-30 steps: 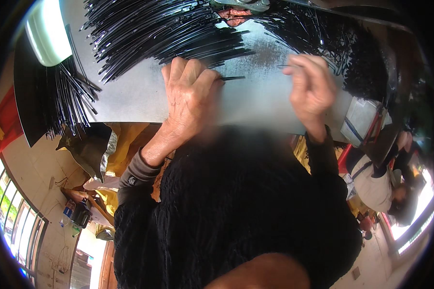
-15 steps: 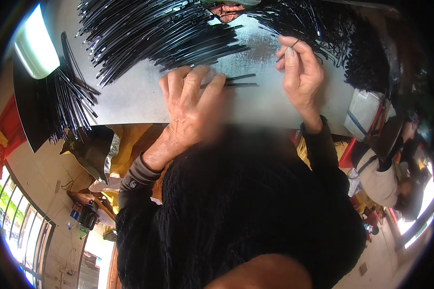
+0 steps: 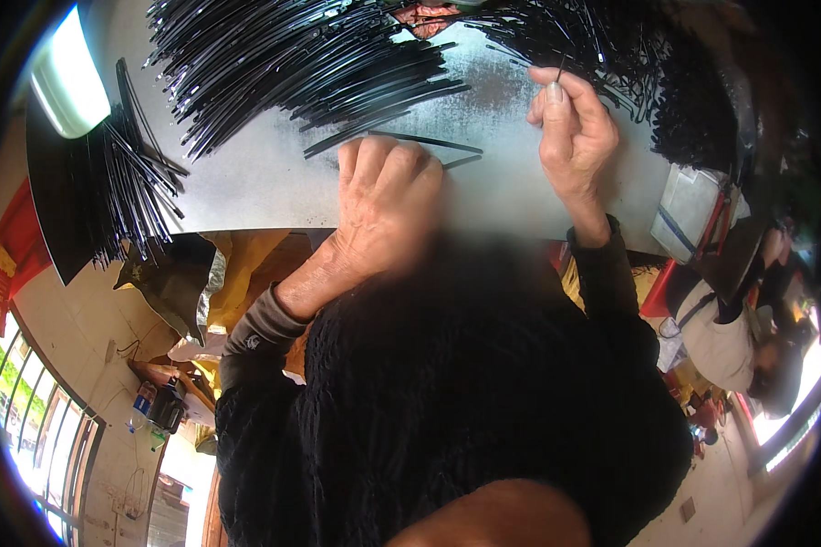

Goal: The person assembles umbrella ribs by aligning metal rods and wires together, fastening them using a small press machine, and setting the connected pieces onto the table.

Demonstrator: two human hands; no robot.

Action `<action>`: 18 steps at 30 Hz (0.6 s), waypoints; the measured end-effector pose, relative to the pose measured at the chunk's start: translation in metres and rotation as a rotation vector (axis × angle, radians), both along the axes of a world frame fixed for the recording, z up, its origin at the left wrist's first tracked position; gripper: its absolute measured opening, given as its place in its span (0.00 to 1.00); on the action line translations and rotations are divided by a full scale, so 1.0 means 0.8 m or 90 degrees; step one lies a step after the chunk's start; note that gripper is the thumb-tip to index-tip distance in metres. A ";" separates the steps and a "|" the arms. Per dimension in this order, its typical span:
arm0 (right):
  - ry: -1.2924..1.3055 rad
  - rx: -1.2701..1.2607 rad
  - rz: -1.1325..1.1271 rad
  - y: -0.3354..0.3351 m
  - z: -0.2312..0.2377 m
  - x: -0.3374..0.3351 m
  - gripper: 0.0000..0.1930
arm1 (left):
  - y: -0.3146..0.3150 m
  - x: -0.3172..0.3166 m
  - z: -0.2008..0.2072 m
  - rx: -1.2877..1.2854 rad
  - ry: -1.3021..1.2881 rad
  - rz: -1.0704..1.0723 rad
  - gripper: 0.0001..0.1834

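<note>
My left hand (image 3: 388,196) is closed, its fingers curled down on the pale tabletop, their tips hidden. The end of a thin black strip (image 3: 463,162) sticks out on its right side. Another black strip (image 3: 429,141) lies just beyond the knuckles. Further right, my right hand (image 3: 576,137) is raised a little, thumb and forefinger pinched on a short, thin dark piece (image 3: 562,67). Beyond the left hand spreads a big pile of long black strips (image 3: 301,68). A tangled heap of thin black pieces (image 3: 602,55) lies past the right hand.
On the far left, a bundle of black strips (image 3: 137,187) overhangs the table edge near a white lamp-like object (image 3: 71,82). A whitish box (image 3: 689,205) stands at the table's right end. Another person (image 3: 725,342) is at the right.
My left hand has shifted right and its fingers have drawn together. One strip now lies apart at the pile's near edge. The right hand has moved slightly right, still pinching.
</note>
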State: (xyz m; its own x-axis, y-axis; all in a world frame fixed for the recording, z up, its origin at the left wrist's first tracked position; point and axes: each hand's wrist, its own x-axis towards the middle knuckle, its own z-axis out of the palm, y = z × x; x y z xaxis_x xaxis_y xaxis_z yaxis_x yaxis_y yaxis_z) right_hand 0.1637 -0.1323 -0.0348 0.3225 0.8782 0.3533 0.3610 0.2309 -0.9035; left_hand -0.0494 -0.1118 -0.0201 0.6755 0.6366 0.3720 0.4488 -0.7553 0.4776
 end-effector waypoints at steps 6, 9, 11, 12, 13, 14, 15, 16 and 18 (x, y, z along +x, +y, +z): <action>0.017 -0.062 -0.052 -0.001 0.011 -0.006 0.09 | -0.006 -0.002 -0.011 0.020 0.024 -0.071 0.10; 0.040 -0.164 -0.065 -0.006 0.024 -0.015 0.10 | 0.005 -0.006 0.002 -0.028 -0.005 0.000 0.15; 0.077 -0.168 -0.042 -0.004 0.039 -0.030 0.10 | 0.032 -0.007 0.015 -0.107 -0.119 0.029 0.09; 0.078 -0.176 -0.007 -0.003 0.043 -0.037 0.09 | 0.046 -0.002 0.024 -0.159 -0.152 0.063 0.07; 0.078 -0.185 0.020 0.001 0.048 -0.043 0.09 | 0.063 0.006 0.034 -0.214 -0.188 0.091 0.05; 0.070 -0.179 0.049 0.009 0.052 -0.050 0.08 | 0.080 0.010 0.037 -0.260 -0.204 0.103 0.03; 0.040 -0.177 0.069 0.016 0.051 -0.054 0.07 | 0.095 0.014 0.036 -0.307 -0.221 0.114 0.01; 0.020 -0.169 0.074 0.023 0.050 -0.058 0.07 | 0.105 0.020 0.036 -0.384 -0.224 0.125 0.03; -0.003 -0.158 0.078 0.034 0.049 -0.061 0.07 | 0.115 0.024 0.033 -0.427 -0.233 0.109 0.05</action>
State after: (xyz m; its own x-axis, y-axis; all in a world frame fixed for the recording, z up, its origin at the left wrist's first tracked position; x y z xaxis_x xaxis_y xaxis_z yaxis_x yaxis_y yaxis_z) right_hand 0.1152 -0.1048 0.0042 0.2072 0.9705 0.1236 0.3477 0.0451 -0.9365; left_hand -0.0301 -0.0196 0.0061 0.4560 0.8885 0.0506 0.2594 -0.1871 0.9475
